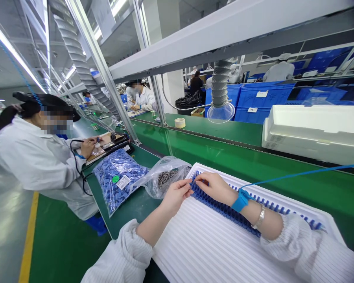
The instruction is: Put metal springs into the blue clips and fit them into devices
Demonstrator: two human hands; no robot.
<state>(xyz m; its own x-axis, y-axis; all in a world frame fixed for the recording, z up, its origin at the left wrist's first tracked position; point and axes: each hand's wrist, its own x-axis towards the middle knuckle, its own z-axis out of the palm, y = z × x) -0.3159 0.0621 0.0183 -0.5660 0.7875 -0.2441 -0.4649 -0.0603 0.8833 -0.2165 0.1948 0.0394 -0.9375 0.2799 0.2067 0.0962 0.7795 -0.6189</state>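
Note:
My left hand (177,194) is closed, thumb and fingertips pinched at the far left corner of a white ribbed tray (224,243); a tiny piece, too small to name, shows at the tips. Close beside it, my right hand (216,186) reaches over the tray with its fingers curled together, and what they hold is hidden. Rows of small blue plastic parts (221,206) stand along the tray's far side, under my right hand. Just left of the tray lies an open clear bag (167,177) of small metal pins or screws.
A sealed bag of blue parts (118,173) lies to the left. Beyond it, a co-worker (44,157) works at the bench. A blue cord (297,173) runs from my right wristband to the right. White foam boxes (315,129), a tape roll (179,123) and an extraction hose (220,84) are ahead.

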